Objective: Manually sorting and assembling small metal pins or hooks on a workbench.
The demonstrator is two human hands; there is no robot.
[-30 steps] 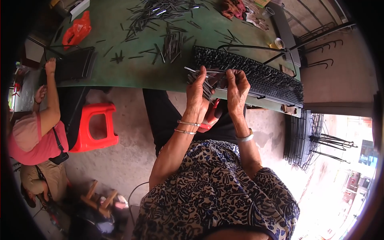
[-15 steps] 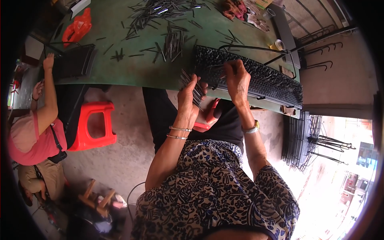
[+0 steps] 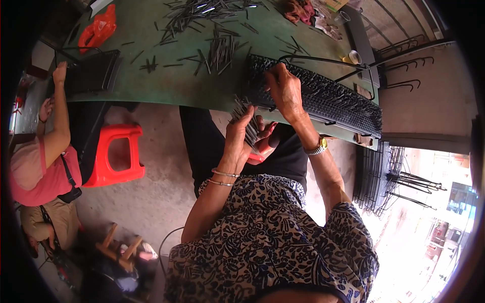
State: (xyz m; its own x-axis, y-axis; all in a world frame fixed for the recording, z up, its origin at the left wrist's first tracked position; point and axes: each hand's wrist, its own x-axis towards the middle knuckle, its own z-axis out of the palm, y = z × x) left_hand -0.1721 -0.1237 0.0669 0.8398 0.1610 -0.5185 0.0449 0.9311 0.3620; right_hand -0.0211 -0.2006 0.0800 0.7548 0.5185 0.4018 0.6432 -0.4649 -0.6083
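Observation:
My left hand (image 3: pixel 237 134) is closed round a bundle of thin dark rods (image 3: pixel 251 132), just off the near edge of the green table. Their tips stick out above and below the fingers. Above the left end of a long black perforated rack (image 3: pixel 348 108), my right hand (image 3: pixel 287 96) is pinched, fingertips down; what it holds, if anything, is hidden. Many short dark pieces stand up in the rack's holes, while holes along its near right side show bare. Loose dark rods (image 3: pixel 222 53) lie scattered on the table beyond my left hand.
A bigger heap of rods (image 3: pixel 197 17) lies at the back of the green table (image 3: pixel 151 88). Red plastic bag (image 3: pixel 100 30), rags (image 3: pixel 298 11) and a cup (image 3: pixel 354 56) surround it. A co-worker (image 3: pixel 45 166) works at another black rack (image 3: pixel 93 74). A red stool (image 3: pixel 116 154) stands left.
My right hand has moved left and up to the rack's left end. The thin piece seen at its fingertips earlier no longer shows. My left hand keeps the bundle, shifted slightly.

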